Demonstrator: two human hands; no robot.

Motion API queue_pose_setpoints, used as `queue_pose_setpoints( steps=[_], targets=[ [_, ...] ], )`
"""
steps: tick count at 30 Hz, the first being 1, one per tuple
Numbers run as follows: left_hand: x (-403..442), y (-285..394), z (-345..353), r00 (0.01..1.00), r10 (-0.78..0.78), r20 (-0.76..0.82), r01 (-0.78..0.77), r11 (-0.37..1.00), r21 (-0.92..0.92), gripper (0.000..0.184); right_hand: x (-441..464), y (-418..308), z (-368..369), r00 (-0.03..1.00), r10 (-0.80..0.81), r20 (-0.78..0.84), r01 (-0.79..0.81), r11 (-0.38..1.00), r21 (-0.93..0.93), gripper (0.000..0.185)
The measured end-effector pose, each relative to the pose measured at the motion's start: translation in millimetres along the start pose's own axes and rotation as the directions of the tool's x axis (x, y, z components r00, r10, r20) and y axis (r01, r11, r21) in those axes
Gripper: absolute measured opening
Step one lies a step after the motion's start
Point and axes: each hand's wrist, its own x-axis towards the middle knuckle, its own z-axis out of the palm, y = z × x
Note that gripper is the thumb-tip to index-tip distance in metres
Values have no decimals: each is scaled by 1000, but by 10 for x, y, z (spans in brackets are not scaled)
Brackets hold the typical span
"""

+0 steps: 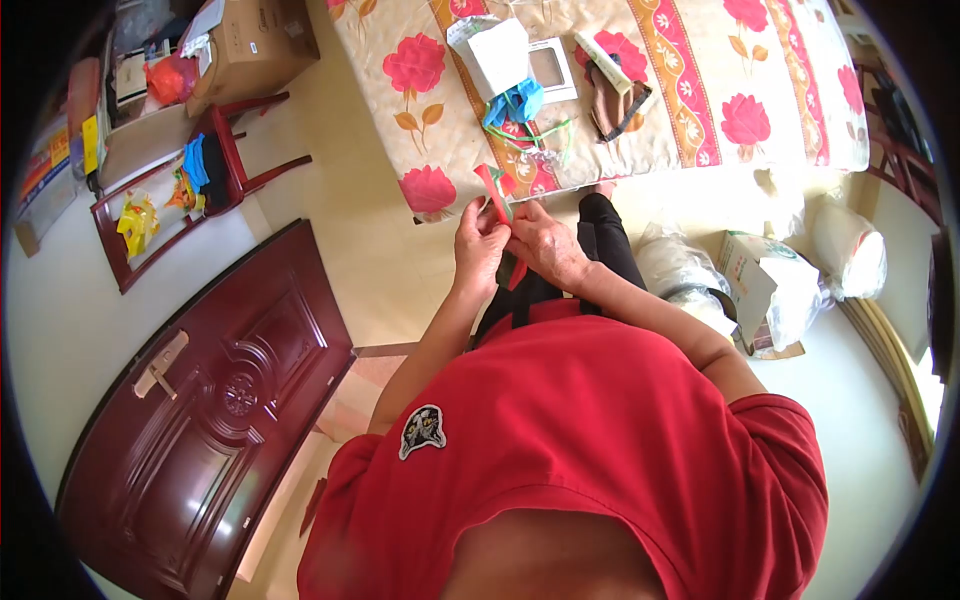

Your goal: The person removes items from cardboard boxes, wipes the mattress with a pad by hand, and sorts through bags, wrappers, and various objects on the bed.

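A narrow red and green strip (495,192) is between my two hands, just off the near edge of the flowered tablecloth (560,165). The fingers of my left hand (480,245) are closed on it from the left. My right hand (545,243) pinches it from the other side, close to the left fingertips. Part of the strip hangs below the hands. On the table beyond lie a blue bundle (516,103) with green strings, a white bag (492,55), a white frame-like box (553,70) and a brown strap-like item (612,100).
At the left are a dark red door (225,400) and a red wooden chair (235,150) holding coloured packets. A cardboard box (250,50) is at the upper left. Plastic-wrapped bundles (680,265) and an open carton (765,280) stand on the floor at the right.
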Motion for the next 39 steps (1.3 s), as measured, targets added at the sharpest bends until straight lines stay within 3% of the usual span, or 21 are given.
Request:
queue_pose_setpoints(
  steps=[3, 4, 7, 11, 14, 16, 18, 20, 21, 22, 23, 25, 26, 30, 33, 34, 35, 36, 37, 39],
  targets=[
    [-21, 17, 28, 993, 44, 114, -60, 987, 146, 44, -62, -17, 34, 997, 82, 9, -82, 996, -18, 19],
    [-34, -25, 69, 990, 125, 69, -133, 981, 138, 38, -55, -31, 22, 997, 48, -57, -46, 999, 25, 19],
    [-11, -113, 39, 986, 159, 57, -169, 918, 360, 33, -30, -55, -43, 981, 193, 13, -193, 981, 20, 21],
    [42, -81, 107, 929, 367, 45, -352, 838, 417, 27, 15, 49, -92, 997, 80, 0, -80, 991, 103, 18],
    [-90, 257, 213, 878, 461, 128, -426, 631, 648, 20, 55, 54, -108, 990, 110, -87, -89, 973, 214, 14],
    [-38, 339, 164, 867, 463, 186, -447, 556, 701, 16, 77, -3, -163, 990, 94, -103, -68, 971, 228, 16],
    [-82, 505, 254, 824, 538, 180, -492, 518, 700, 18, 101, 17, -203, 943, 331, -36, -263, 806, 530, 16],
    [40, 532, 83, 829, 532, 172, -457, 466, 758, 13, 123, 80, -324, 805, 590, 65, -430, 503, 750, 14],
    [63, 568, 62, 827, 536, 166, -455, 466, 759, 12, 137, 110, -446, 810, 586, -14, -408, 581, 705, 13],
    [92, 565, 75, 759, 622, 194, -544, 442, 713, 13, 132, 153, -527, 851, 501, -156, -361, 774, 520, 11],
    [93, 576, 64, 769, 608, 194, -532, 443, 722, 14, 133, 178, -589, 886, 380, -267, -302, 908, 291, 9],
    [22, 734, 114, 791, 581, 192, -506, 444, 739, 15, 179, 140, -767, 879, 252, -405, -234, 968, 94, 8],
    [-19, 781, 136, 825, 541, 162, -494, 552, 672, 17, 186, 101, -846, 869, 180, -461, -207, 978, -10, 7],
    [-96, 898, 223, 744, 646, 172, -549, 443, 709, 17, 254, -32, -997, 874, 122, -471, -206, 970, -131, 7],
    [-62, 912, 283, 659, 730, 180, -567, 325, 757, 17, 324, -104, -951, 871, -133, -473, -130, 866, -482, 9],
    [-10, 891, 308, 628, 750, 207, -586, 281, 760, 16, 330, -172, -930, 864, -151, -480, -150, 833, -532, 13],
    [20, 880, 340, 593, 770, 234, -605, 235, 761, 15, 336, -229, -894, 863, -194, -466, -105, 834, -542, 15],
    [-76, 978, 495, 681, 692, 242, -604, 343, 720, 13, 341, -277, -850, 860, -239, -451, -59, 832, -552, 17],
    [-35, 967, 555, 589, 747, 308, -653, 215, 727, 11, 333, -314, -824, 854, -287, -434, -10, 825, -565, 19],
    [-28, 970, 623, 535, 749, 391, -701, 136, 700, 14, 269, -431, -796, 857, -461, -231, 266, 779, -568, 20]
  ],
)
